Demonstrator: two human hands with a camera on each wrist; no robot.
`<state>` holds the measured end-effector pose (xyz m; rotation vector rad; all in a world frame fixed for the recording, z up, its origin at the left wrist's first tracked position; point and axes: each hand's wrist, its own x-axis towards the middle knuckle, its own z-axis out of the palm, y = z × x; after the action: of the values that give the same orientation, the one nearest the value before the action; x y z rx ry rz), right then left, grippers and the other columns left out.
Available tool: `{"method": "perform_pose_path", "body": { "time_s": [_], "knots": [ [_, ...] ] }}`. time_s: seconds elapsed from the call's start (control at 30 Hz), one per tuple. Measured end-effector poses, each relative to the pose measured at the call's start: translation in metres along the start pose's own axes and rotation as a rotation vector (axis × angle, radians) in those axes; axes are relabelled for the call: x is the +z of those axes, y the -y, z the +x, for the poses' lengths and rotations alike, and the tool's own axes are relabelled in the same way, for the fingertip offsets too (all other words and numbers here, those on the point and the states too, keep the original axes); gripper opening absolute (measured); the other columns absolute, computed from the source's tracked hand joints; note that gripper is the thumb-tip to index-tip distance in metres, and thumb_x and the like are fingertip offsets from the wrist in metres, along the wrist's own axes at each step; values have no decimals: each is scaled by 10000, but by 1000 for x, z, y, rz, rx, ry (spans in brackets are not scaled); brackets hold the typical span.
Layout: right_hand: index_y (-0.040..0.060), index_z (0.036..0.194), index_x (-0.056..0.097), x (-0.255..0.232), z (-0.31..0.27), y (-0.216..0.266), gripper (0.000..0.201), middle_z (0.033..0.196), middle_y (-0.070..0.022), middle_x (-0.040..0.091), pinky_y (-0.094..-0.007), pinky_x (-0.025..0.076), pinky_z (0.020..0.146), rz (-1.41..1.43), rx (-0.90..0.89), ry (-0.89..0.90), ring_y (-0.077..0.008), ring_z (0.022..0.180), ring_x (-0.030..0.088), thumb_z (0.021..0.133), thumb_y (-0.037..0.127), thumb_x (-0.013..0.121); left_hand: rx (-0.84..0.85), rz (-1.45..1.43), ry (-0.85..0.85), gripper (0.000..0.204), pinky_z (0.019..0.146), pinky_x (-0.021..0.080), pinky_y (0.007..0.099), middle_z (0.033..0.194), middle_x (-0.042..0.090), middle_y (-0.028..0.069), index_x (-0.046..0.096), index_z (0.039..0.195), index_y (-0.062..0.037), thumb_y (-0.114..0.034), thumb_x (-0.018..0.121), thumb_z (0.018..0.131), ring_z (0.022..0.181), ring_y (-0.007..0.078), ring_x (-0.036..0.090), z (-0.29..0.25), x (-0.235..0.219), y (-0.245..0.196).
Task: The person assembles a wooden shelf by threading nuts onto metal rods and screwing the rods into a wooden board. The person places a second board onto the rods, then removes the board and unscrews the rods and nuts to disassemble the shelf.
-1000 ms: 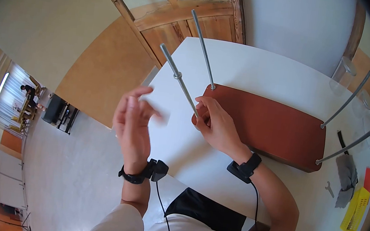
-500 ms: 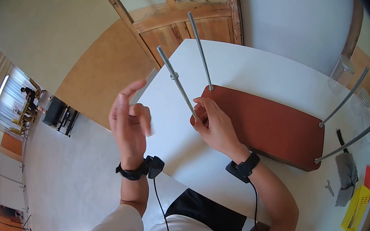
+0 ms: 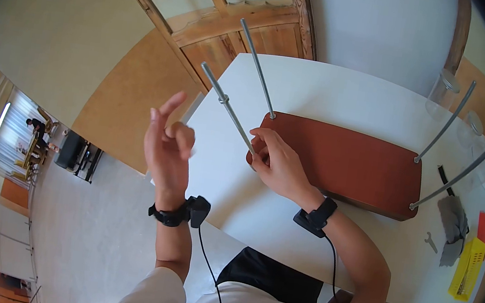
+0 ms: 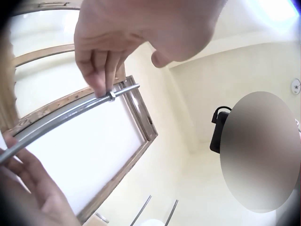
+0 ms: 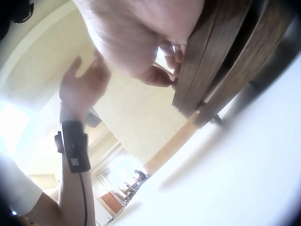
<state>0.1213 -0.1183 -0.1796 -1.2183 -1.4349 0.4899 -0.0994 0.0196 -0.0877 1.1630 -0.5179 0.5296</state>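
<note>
A reddish-brown wooden board (image 3: 345, 165) lies on the white table with a metal rod standing at each corner. My right hand (image 3: 280, 166) pinches the near left rod (image 3: 237, 124) low down, close to the board's corner. Partway up this rod sits a nut (image 3: 224, 98). My left hand (image 3: 169, 148) is raised to the left of the rod, apart from it in the head view, fingers loosely bent and holding nothing. In the left wrist view its fingertips (image 4: 100, 89) overlap the rod beside the nut.
At the right of the table lie a small wrench (image 3: 431, 242), a grey cloth (image 3: 452, 222) and a yellow basket (image 3: 467, 270). Glass jars (image 3: 443, 95) stand at the back right. Three other rods, among them the far left rod (image 3: 258, 68), rise from the board.
My left hand has lifted a little and drawn left, its fingers bending from a blurred sweep. My right hand keeps its pinch low on the rod. The head view has shifted slightly.
</note>
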Motion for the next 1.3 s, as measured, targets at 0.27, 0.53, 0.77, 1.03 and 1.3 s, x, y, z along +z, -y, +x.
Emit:
{"method": "perform_pose_path", "body": {
  "time_s": [0.27,0.53,0.77,1.03,1.3],
  "knots": [
    [36,1275,521,2,1,1,376,1073,-90,646,-354,594,771,-20,4,20,-195,847,716,926,34,659,43,831,-747,743,1149,363,383,1517,506,227,352,1555,41,-543,314,1097,1338,267,538,61,67,33],
    [31,1266,520,2,1,-3,378,1067,-94,644,-342,593,753,-4,-17,-1,-188,831,717,919,30,668,62,733,-704,604,682,389,240,744,514,-20,541,1393,52,-457,360,1125,643,56,426,24,67,13],
    [29,1266,521,2,1,0,382,1068,-96,644,-341,593,753,-22,-19,3,-190,807,718,916,31,673,24,789,-713,722,1161,370,399,1474,536,251,369,1541,37,-531,327,1096,1350,291,531,63,68,32],
    [32,1262,527,2,3,-2,369,1071,-95,645,-349,594,766,-18,-15,-5,-196,842,713,923,37,670,85,84,-14,670,1071,413,361,1416,590,224,398,1532,8,-505,329,1107,1295,269,573,-1,2,4],
    [32,1268,530,2,3,0,373,1072,-100,646,-351,592,777,-30,25,5,-199,844,711,923,39,671,85,841,-861,681,1006,476,343,1217,688,198,477,1456,60,-506,318,1111,1142,240,650,59,84,42]
  ]
}}
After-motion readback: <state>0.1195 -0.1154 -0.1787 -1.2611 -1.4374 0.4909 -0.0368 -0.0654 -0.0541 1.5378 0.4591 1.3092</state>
